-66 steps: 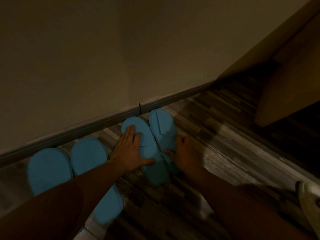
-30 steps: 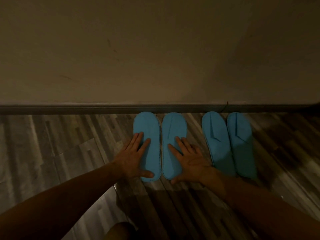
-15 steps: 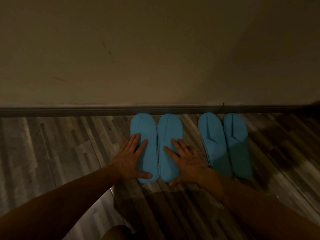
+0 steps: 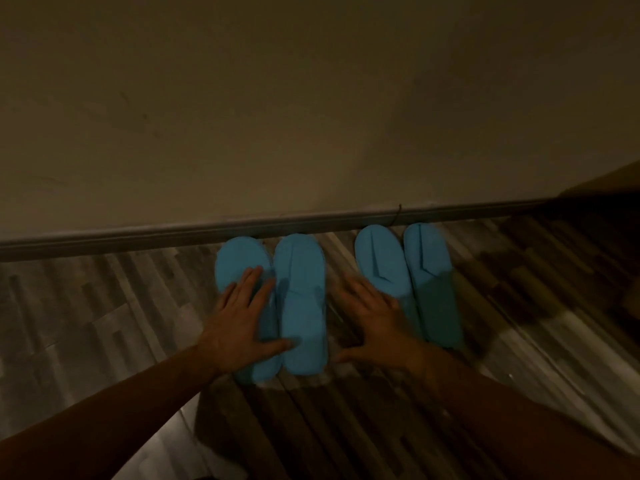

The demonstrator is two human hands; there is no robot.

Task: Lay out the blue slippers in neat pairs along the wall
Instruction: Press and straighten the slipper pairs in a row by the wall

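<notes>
Wood-look plank floor (image 4: 104,323) is carrying all items; lighting is dim and the frame is blurred.

Nearest: both forearms are reaching in from the bottom edge. Left hand (image 4: 239,320) is lying flat, fingers spread wide, palm pressing on the outer slipper of the left pair (image 4: 301,306), thumb reaching across onto the inner one; it is gripping nothing. Right hand (image 4: 377,323) is also flat and wide open, resting on or just over bare floor in the gap btwn the pairs, its far edge just beside the right pair (image 4: 405,268); actual contact w/ that pair cannot be confirmed. It is holding nothing.

Further out: the 2 pairs are sitting side by side, toes pointing at the baseboard (image 4: 138,235), near or touching it. Right pair is looking parallel and tidy. Left pair is sitting slightly uneven, outer slipper partly under the hand.

Status, as judged: 2 pairs laid along the wall (image 4: 311,98); final squaring of left pair appears in progress. No loose slippers are showing; any off-frame cannot be ruled out.
</notes>
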